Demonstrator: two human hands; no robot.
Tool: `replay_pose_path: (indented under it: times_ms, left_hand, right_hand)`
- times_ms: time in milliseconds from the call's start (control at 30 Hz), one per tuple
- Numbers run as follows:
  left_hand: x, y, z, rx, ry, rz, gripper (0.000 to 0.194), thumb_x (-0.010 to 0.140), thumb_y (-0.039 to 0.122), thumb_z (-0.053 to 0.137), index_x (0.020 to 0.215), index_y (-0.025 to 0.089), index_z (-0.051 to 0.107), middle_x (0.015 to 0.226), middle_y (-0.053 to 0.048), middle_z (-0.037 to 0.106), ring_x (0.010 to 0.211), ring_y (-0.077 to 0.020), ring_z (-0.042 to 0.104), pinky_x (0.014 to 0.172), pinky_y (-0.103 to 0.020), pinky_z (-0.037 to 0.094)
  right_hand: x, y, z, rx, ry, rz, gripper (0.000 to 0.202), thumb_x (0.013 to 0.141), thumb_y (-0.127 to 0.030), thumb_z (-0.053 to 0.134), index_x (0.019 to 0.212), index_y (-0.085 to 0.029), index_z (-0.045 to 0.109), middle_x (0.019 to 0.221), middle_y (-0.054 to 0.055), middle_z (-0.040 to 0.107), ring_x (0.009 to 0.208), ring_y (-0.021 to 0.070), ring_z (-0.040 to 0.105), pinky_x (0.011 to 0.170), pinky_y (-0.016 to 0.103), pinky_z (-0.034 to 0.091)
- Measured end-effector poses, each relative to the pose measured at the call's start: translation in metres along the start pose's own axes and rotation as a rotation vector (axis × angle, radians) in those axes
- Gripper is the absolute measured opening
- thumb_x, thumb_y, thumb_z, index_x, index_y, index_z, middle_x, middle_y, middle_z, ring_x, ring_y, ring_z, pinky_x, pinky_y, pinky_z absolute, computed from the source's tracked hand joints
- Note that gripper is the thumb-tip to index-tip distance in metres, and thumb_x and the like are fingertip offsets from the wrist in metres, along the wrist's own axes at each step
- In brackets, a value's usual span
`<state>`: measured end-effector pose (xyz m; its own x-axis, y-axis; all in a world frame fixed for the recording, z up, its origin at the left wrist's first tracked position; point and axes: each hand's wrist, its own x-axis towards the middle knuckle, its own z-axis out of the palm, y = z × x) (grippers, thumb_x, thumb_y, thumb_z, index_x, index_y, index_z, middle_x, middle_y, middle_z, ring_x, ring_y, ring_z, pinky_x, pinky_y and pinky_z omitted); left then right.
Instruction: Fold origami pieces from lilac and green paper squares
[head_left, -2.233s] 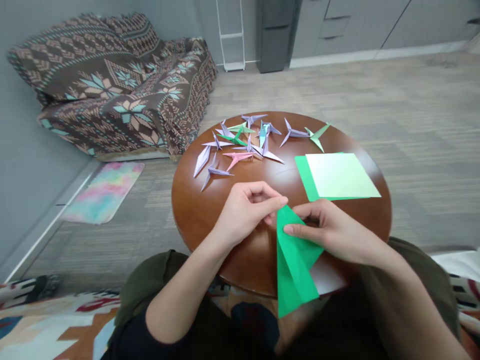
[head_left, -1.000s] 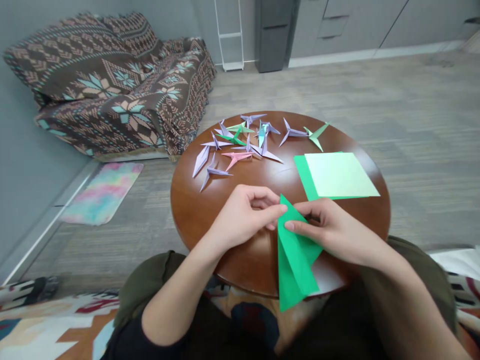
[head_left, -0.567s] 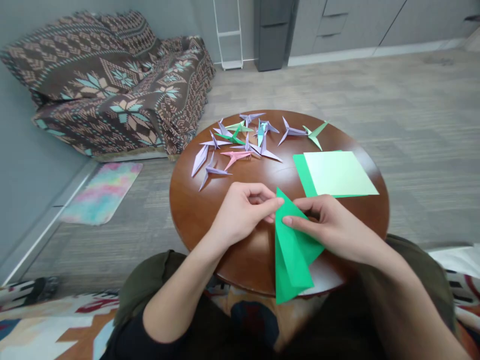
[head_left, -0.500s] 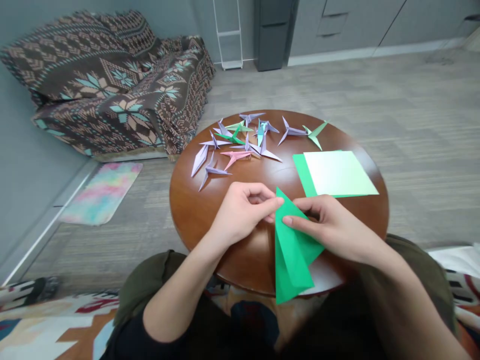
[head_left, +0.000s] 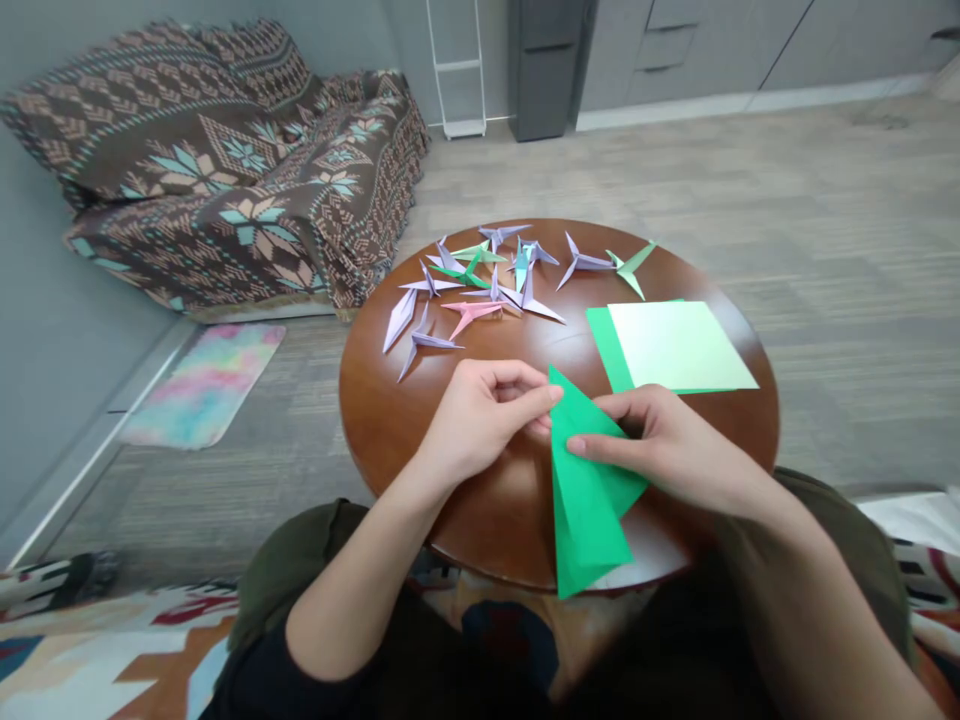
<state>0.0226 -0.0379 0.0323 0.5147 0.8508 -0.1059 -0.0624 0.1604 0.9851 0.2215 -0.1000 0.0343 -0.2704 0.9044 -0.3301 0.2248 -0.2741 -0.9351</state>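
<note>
A partly folded sheet of green origami paper [head_left: 585, 510] is held between both hands over the near part of the round table. My left hand [head_left: 487, 415] pinches its upper left edge close to the top point, thumb in front and fingers behind. My right hand [head_left: 660, 440] grips the right side, its thumb lying flat on the front and its other fingers behind, partly hidden. The lower part of the paper hangs in overlapping triangular flaps near the table's front edge.
On the brown round table [head_left: 405, 430], several folded paper pieces, among them a pink one [head_left: 472, 313] and a light green one [head_left: 632, 268], lie toward the back. A stack of pale and green sheets [head_left: 679, 345] is at the right. A covered sofa [head_left: 247, 180] stands beyond, left.
The green paper has risen slightly, and its lower flap has shifted a little to the right. My right thumb sits slightly lower on the paper. Both hands keep their hold.
</note>
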Motion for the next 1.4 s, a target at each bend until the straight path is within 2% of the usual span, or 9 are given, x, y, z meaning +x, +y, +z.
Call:
replay_pose_path:
  times_ms: [100, 267, 467, 667, 900, 1067, 1267, 1400]
  left_hand:
    - [0.000, 0.000, 0.000, 0.009, -0.009, 0.004, 0.023, 0.072, 0.030, 0.092, 0.077, 0.013, 0.077, 0.063, 0.000, 0.071, 0.055, -0.0092, 0.064, 0.057, -0.018, 0.054]
    - [-0.001, -0.002, -0.002, 0.094, -0.118, -0.064, 0.022, 0.078, 0.029, 0.088, 0.074, 0.012, 0.075, 0.058, 0.001, 0.069, 0.053, -0.0079, 0.063, 0.056, -0.016, 0.051]
    - [0.000, -0.003, -0.003, 0.102, -0.152, -0.015, 0.022, 0.082, 0.029, 0.083, 0.074, 0.012, 0.073, 0.060, 0.001, 0.068, 0.055, -0.0076, 0.062, 0.057, -0.017, 0.049]
    - [0.000, -0.003, 0.000, 0.122, -0.129, 0.010, 0.022, 0.081, 0.023, 0.082, 0.068, 0.013, 0.067, 0.056, 0.003, 0.064, 0.052, -0.0061, 0.056, 0.053, -0.016, 0.044]
    - [0.000, -0.002, -0.004, 0.115, -0.068, 0.039, 0.018, 0.075, 0.016, 0.083, 0.069, 0.013, 0.067, 0.053, 0.004, 0.062, 0.050, -0.0062, 0.054, 0.051, -0.016, 0.042]
    - [0.001, -0.003, -0.008, 0.161, -0.021, 0.027, 0.012, 0.075, 0.017, 0.081, 0.070, 0.013, 0.070, 0.053, 0.004, 0.063, 0.048, -0.0064, 0.054, 0.049, -0.016, 0.042]
    - [0.005, -0.003, -0.016, 0.190, 0.002, 0.068, 0.007, 0.075, 0.018, 0.080, 0.074, 0.013, 0.074, 0.054, 0.003, 0.063, 0.048, -0.0069, 0.055, 0.048, -0.017, 0.042]
    - [0.008, -0.002, -0.021, 0.184, 0.047, 0.132, 0.008, 0.079, 0.020, 0.079, 0.075, 0.014, 0.074, 0.057, 0.004, 0.064, 0.048, -0.0058, 0.054, 0.049, -0.017, 0.043]
  right_hand:
    - [0.000, 0.002, -0.002, -0.022, -0.004, 0.013, 0.028, 0.082, -0.043, 0.082, 0.084, -0.015, 0.077, 0.069, -0.001, 0.061, 0.061, 0.0119, 0.046, 0.055, 0.025, 0.037]
    - [0.002, 0.004, -0.003, -0.009, 0.011, 0.021, 0.028, 0.080, -0.042, 0.084, 0.088, -0.016, 0.080, 0.072, 0.000, 0.067, 0.061, 0.0125, 0.049, 0.054, 0.025, 0.039]
    - [0.004, 0.004, -0.003, -0.012, 0.015, 0.020, 0.027, 0.079, -0.041, 0.085, 0.088, -0.016, 0.082, 0.072, 0.000, 0.067, 0.061, 0.0123, 0.049, 0.054, 0.025, 0.039]
    - [0.003, 0.004, -0.003, -0.024, 0.000, 0.019, 0.026, 0.079, -0.040, 0.084, 0.087, -0.015, 0.080, 0.071, 0.000, 0.065, 0.060, 0.0124, 0.048, 0.053, 0.025, 0.039]
    - [0.001, 0.004, 0.000, -0.050, -0.047, 0.013, 0.028, 0.084, -0.041, 0.077, 0.079, -0.015, 0.071, 0.068, -0.002, 0.058, 0.059, 0.0115, 0.044, 0.053, 0.025, 0.036]
    - [0.002, 0.004, 0.000, -0.069, -0.061, 0.033, 0.027, 0.086, -0.041, 0.075, 0.080, -0.015, 0.069, 0.067, -0.002, 0.057, 0.059, 0.0119, 0.045, 0.053, 0.026, 0.037]
    - [0.000, 0.004, 0.001, -0.047, -0.095, 0.058, 0.030, 0.086, -0.040, 0.074, 0.073, -0.017, 0.061, 0.066, -0.002, 0.056, 0.058, 0.0113, 0.045, 0.052, 0.025, 0.037]
    - [-0.001, 0.002, 0.000, -0.050, -0.110, 0.059, 0.029, 0.085, -0.039, 0.075, 0.072, -0.016, 0.063, 0.066, -0.002, 0.058, 0.058, 0.0111, 0.046, 0.053, 0.024, 0.037]
